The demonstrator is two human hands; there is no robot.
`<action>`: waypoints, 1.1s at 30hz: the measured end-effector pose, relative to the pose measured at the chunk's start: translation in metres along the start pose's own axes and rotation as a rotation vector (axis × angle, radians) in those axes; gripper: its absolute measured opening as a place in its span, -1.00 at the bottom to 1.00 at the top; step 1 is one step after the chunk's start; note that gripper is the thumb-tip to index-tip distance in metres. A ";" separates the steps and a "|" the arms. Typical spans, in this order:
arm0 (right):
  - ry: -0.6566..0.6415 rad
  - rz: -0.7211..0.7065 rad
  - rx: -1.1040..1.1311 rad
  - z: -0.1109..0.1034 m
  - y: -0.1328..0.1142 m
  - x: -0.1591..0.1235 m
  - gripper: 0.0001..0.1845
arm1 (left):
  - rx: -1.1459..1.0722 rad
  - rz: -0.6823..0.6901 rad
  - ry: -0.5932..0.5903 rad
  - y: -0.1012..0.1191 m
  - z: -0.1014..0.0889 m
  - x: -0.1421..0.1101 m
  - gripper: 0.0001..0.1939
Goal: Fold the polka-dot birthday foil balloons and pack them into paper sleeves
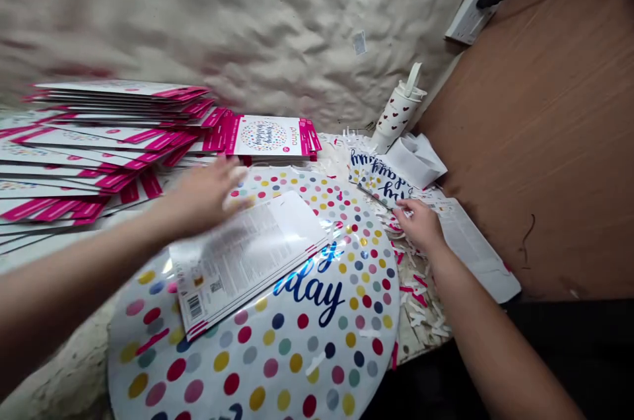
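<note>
My left hand (211, 199), blurred by motion, is over the upper left of a white packet (247, 255) printed with small text and a barcode; its fingers look stretched apart, with nothing seen in them. Several such packets seem to lie stacked under it. They rest on a large round foil balloon (270, 360) with coloured dots and blue lettering. To the right, the fingers of my right hand (421, 225) are closed around a thin dark metal tool (375, 198), whose tip points left toward a lettered foil piece (376, 172). The tool's handle end is hidden.
Pink-and-white packets (99, 162) stand in tall piles at the left, with a smaller stack (267, 136) beside them. A white tumbler (399, 113) with hearts and a paper roll (416, 159) stand at the back right. Paper scraps (426, 314) litter the table's right edge.
</note>
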State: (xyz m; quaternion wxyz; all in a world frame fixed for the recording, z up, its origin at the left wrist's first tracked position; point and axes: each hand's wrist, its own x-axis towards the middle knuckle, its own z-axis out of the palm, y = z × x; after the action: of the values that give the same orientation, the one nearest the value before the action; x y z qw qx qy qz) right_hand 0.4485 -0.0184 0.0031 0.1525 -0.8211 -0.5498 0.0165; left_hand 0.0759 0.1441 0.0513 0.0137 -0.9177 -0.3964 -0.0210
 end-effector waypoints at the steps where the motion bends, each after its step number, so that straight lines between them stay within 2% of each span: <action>1: -0.021 -0.003 -0.036 -0.003 0.006 0.013 -0.61 | -0.026 0.010 -0.145 0.019 0.012 -0.012 -0.29; 2: -0.055 -0.019 -0.078 -0.004 0.010 0.024 -0.58 | -0.062 0.025 -0.309 0.036 0.023 -0.024 -0.19; 5: -0.185 -0.071 -0.204 -0.001 0.008 0.047 -0.52 | -0.156 0.059 -0.407 0.077 0.040 -0.063 -0.03; 8: -0.249 -0.067 -0.320 0.009 -0.001 0.057 -0.60 | -0.176 0.084 -0.423 0.101 0.039 -0.089 -0.01; 11: -0.248 -0.060 -0.392 0.011 -0.004 0.064 -0.70 | -0.169 0.074 -0.420 0.112 0.034 -0.100 -0.07; 14: -0.192 -0.045 -0.424 -0.004 -0.006 0.072 -0.72 | -0.292 0.053 -0.383 0.114 0.025 -0.100 -0.06; 16: -0.104 -0.021 -0.436 -0.021 -0.018 0.067 -0.66 | -0.535 -0.007 -0.341 0.117 0.016 -0.092 -0.12; 19: 0.033 -0.086 -0.393 -0.039 -0.058 0.026 -0.58 | -1.183 -0.172 -0.363 0.130 0.005 -0.069 -0.29; 20: 0.058 -0.181 -0.336 -0.041 -0.074 0.004 -0.58 | -1.412 -0.216 -0.367 0.136 0.004 -0.061 -0.31; 22: 0.005 -0.467 -0.165 -0.041 -0.101 -0.045 -0.60 | -1.765 -0.267 -0.306 0.149 0.006 -0.047 -0.36; 24: 0.019 -0.672 0.019 -0.038 -0.113 -0.087 -0.67 | -1.920 -0.316 -0.228 0.159 0.011 -0.041 -0.47; 25: 0.100 -0.641 0.122 -0.037 -0.112 -0.100 -0.65 | -1.939 -0.338 -0.234 0.162 0.014 -0.042 -0.54; 27: 0.209 -0.422 0.391 -0.035 -0.096 -0.113 -0.45 | -1.897 -0.337 -0.348 0.164 0.014 -0.050 -0.63; 28: 0.168 -0.284 0.563 -0.034 -0.084 -0.114 -0.35 | -1.840 -0.297 -0.434 0.163 0.012 -0.056 -0.65; 29: 0.024 -0.172 0.751 -0.032 -0.072 -0.113 -0.31 | -1.763 -0.219 -0.522 0.161 0.010 -0.063 -0.66; 31: -0.474 -0.050 1.100 -0.029 -0.049 -0.110 -0.35 | -1.564 0.042 -0.658 0.153 0.004 -0.073 -0.63; 32: -0.705 -0.004 1.217 -0.026 -0.039 -0.110 -0.43 | -1.427 0.179 -0.660 0.148 0.003 -0.077 -0.61; 33: -0.856 0.056 1.292 -0.023 -0.032 -0.111 -0.51 | -1.258 0.281 -0.609 0.143 0.004 -0.081 -0.59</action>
State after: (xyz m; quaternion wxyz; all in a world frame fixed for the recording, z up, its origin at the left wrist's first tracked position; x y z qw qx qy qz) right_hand 0.3802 -0.1129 0.0178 0.3749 -0.5050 -0.4212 0.6535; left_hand 0.1247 -0.0120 0.0418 -0.6274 -0.7591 -0.1731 0.0135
